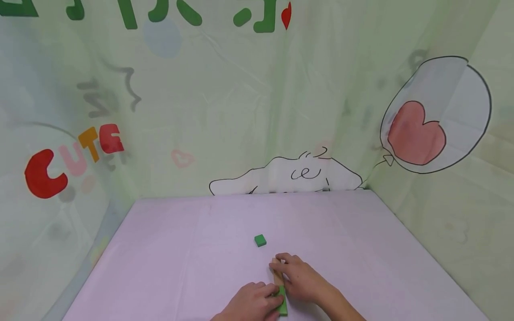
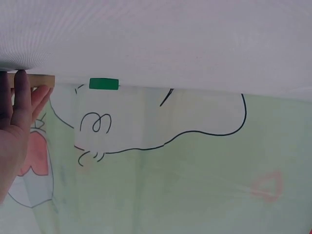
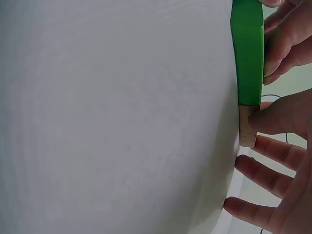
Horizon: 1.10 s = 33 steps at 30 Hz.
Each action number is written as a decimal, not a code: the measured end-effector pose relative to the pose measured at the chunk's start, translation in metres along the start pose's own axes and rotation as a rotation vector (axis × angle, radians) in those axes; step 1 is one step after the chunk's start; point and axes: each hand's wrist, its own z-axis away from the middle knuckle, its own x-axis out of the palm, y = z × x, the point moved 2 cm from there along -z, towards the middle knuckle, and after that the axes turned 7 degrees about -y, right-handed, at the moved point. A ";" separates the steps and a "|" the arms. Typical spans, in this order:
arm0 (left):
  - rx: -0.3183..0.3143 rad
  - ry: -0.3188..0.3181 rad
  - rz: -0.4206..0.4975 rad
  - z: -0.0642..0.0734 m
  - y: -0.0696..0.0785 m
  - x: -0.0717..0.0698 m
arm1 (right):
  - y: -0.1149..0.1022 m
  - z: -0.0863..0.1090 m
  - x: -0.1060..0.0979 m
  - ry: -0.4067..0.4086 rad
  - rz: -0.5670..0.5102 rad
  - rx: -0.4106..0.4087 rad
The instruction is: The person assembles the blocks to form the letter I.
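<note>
A long green block and a plain wooden block lie end to end on the table, making one line. My left hand grips the green block, the nearer of the two, from its left side. From the right, my right hand holds the wooden block with thumb and fingers. In the right wrist view, the green block meets the wooden block end to end, and the right thumb presses the wooden one. Other right fingertips touch the tabletop.
A small green square block lies farther back on the pale purple tabletop, apart from both hands. Printed curtains stand behind the table and along both its sides.
</note>
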 end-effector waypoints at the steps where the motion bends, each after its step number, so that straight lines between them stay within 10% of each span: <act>1: -0.001 -0.003 0.002 0.000 0.000 -0.001 | 0.000 -0.001 0.000 -0.002 -0.002 0.003; 33: -0.001 0.025 0.010 -0.001 0.001 -0.006 | -0.002 0.009 -0.002 -0.024 -0.010 -0.051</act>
